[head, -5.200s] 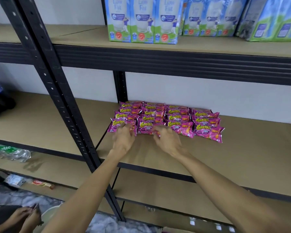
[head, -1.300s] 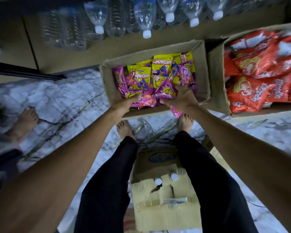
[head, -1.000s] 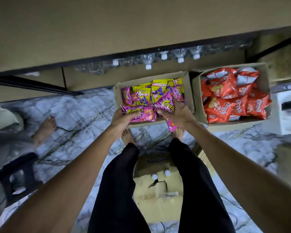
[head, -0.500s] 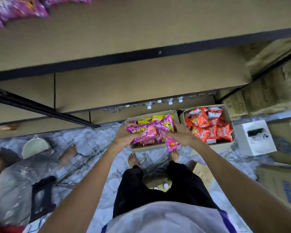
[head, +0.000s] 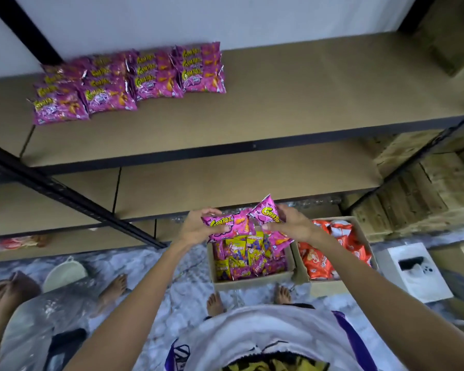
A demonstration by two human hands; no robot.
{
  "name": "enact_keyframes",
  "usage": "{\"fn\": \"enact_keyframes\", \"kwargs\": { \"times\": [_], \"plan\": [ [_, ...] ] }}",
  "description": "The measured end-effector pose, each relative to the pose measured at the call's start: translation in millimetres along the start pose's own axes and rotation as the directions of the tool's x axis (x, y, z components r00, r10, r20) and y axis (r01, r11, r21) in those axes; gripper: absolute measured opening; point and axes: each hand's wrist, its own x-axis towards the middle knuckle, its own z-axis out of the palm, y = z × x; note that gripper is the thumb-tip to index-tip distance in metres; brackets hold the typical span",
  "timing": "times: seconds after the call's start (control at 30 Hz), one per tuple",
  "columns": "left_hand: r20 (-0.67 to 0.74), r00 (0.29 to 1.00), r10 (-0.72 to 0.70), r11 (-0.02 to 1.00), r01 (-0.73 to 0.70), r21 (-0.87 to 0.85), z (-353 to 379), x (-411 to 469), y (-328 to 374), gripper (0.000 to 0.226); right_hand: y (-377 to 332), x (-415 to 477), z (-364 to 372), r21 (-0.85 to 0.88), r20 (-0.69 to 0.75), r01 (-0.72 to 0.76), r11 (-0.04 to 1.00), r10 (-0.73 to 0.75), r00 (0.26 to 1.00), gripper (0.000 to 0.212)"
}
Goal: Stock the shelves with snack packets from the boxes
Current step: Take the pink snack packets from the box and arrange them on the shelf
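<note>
Rows of pink foil snack packets (head: 129,81) lie flat on the left part of the brown board shelf (head: 319,103), stacked back toward the wall. Left hand (head: 194,227) grips the left end of a bunch of pink snack packets (head: 232,223), thumb across the front and fingers (head: 210,211) curled over the far edge. Right hand (head: 292,223) pinches the right end, with one packet corner sticking up between thumb and fingers. Bunch is in the air below that shelf's front edge, above the open cardboard box of pink and yellow packets (head: 252,283) on the floor. Just right of it, side by side: cardboard box of orange-red packets (head: 322,288).
</note>
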Motion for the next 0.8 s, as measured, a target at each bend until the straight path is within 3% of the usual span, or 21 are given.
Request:
{"fn": "enact_keyframes", "kwargs": {
  "times": [0.03, 0.37, 0.47, 0.7, 0.8],
  "plan": [
    [-0.007, 1.000, 0.015, 1.000, -0.015, 0.015, -6.8, 1.6, 6.3, 0.059, -5.2, 2.4, -8.0, -0.002, 0.005, 0.031, 1.000, -0.031, 1.000, 0.120],
    [-0.047, 0.979, 0.197, 0.962, -0.184, 0.200, -58.1, 16.6, 88.8, 0.055, -61.1, 26.1, -69.3, -0.011, 0.019, 0.204, 0.979, -0.204, 0.979, 0.047],
    [-0.095, 0.966, 0.240, 0.948, -0.212, 0.238, -69.3, 21.5, 107.1, 0.050, -78.7, 29.5, -87.8, -0.026, 0.013, 0.272, 0.962, -0.272, 0.962, 0.044],
    [-0.204, 0.946, 0.253, 0.966, -0.235, 0.112, -91.9, 21.5, 133.8, 0.049, -114.7, 46.8, -115.7, -0.067, 0.064, 0.343, 0.937, -0.339, 0.938, 0.050],
    [-0.232, 0.934, 0.271, 0.961, -0.246, 0.128, -111.1, 29.5, 137.4, 0.045, -136.2, 60.5, -121.0, -0.062, 0.042, 0.378, 0.924, -0.376, 0.926, 0.041]
  ]
}}
